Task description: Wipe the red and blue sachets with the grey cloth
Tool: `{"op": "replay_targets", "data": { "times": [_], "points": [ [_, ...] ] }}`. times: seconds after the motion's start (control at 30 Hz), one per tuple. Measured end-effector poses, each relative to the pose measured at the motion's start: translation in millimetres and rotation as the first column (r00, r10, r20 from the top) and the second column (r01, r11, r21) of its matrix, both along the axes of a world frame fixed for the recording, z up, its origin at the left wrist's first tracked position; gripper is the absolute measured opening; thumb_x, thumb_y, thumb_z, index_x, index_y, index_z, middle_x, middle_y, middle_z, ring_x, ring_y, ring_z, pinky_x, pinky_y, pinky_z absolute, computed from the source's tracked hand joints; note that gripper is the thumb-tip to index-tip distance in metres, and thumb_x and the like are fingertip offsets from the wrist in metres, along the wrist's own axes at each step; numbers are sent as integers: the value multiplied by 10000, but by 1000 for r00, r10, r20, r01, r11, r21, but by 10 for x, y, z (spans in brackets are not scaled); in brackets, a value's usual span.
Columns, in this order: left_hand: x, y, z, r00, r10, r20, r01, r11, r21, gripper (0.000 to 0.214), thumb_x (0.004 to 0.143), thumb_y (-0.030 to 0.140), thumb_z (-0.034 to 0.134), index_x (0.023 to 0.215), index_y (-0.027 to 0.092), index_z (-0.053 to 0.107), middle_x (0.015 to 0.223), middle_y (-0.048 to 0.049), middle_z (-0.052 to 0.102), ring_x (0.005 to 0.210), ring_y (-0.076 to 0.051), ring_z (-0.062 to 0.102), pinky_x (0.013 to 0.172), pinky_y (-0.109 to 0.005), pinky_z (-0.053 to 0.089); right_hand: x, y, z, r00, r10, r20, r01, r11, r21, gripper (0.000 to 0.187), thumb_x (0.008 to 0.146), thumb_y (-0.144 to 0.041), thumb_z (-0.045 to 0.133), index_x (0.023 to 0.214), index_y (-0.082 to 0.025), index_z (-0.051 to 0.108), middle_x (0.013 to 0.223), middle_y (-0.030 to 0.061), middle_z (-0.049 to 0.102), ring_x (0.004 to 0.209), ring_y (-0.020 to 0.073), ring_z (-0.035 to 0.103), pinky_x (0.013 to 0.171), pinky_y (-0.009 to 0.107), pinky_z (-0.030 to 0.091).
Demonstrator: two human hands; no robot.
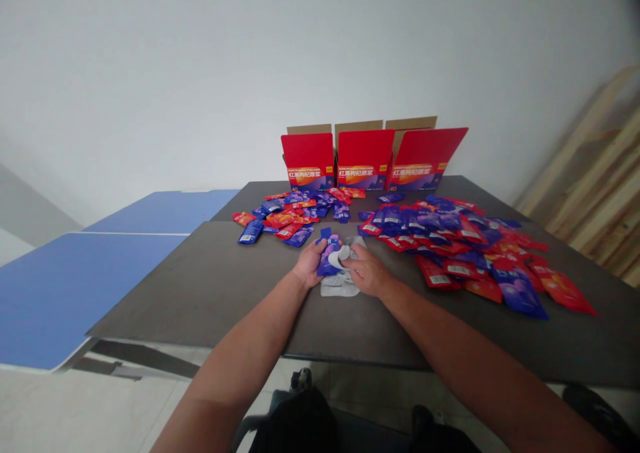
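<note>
My left hand [310, 264] is closed around a purple-blue pouch [329, 252], held over the dark table near its middle. In my right hand [367, 271] is a bunched grey-white cloth [340, 258], pressed against the pouch's face. More of the grey cloth [340, 285] lies on the table beneath both hands. To the right spreads a large heap of red and purple pouches [450, 230]. A smaller pile of the same pouches [295, 216] lies beyond my left hand.
Three red and purple cartons [365, 160] with raised flaps stand in a row at the table's [210, 293] far edge, by the wall. A blue table [125, 260] adjoins on the left. Wooden boards [600, 186] lean at the right.
</note>
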State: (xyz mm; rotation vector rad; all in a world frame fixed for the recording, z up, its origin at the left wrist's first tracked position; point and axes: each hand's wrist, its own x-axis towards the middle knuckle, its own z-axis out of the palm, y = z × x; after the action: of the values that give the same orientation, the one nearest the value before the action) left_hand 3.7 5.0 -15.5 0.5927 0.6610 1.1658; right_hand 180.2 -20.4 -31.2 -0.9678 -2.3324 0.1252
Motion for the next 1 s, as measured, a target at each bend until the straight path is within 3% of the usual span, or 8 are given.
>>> {"op": "replay_targets", "data": {
  "times": [0.2, 0.5, 0.83, 0.93, 1.0],
  "points": [
    [21, -35, 28, 990, 76, -118, -71, 997, 44, 132, 876, 201, 559, 986, 134, 587, 839, -79, 677, 670, -156, 660, 682, -306, 552, 19, 2, -32, 999, 31, -7, -31, 998, 51, 378, 767, -84, 481, 1018, -210, 734, 1112, 120, 532, 1034, 245, 517, 924, 399, 436],
    [69, -88, 18, 958, -72, -277, 82, 996, 25, 172, 833, 203, 629, 981, 154, 558, 736, -32, 630, 597, -140, 620, 619, -281, 533, 42, 84, -28, 981, -190, -43, 191, 982, 6, 519, 765, -59, 458, 1223, -215, 647, 1142, 115, 536, 1072, 236, 517, 943, 374, 449],
    [41, -83, -12, 923, -231, -308, 254, 967, 34, 214, 803, 249, 691, 947, 128, 590, 737, -47, 646, 578, -125, 622, 594, -246, 520, 76, 128, -84, 940, -316, -130, 317, 948, -14, 551, 766, -61, 439, 1278, -184, 599, 1232, 141, 494, 1160, 276, 500, 1018, 407, 428],
    [33, -60, 39, 923, -262, -281, 275, 962, 8, 199, 814, 273, 686, 918, 126, 602, 683, -28, 624, 514, -105, 590, 508, -203, 483, 82, 150, -84, 912, -373, -171, 374, 927, -24, 561, 781, -68, 410, 1321, -140, 544, 1218, 156, 495, 1173, 282, 495, 1027, 416, 420],
    [23, -17, 74, 948, -265, -177, 260, 964, -53, 208, 843, 329, 653, 887, 134, 596, 615, 9, 573, 436, -71, 526, 408, -157, 401, 74, 143, -72, 897, -399, -191, 405, 914, -8, 564, 789, -82, 406, 1343, -112, 506, 1208, 167, 495, 1161, 292, 494, 1016, 432, 420]
  ]
}}
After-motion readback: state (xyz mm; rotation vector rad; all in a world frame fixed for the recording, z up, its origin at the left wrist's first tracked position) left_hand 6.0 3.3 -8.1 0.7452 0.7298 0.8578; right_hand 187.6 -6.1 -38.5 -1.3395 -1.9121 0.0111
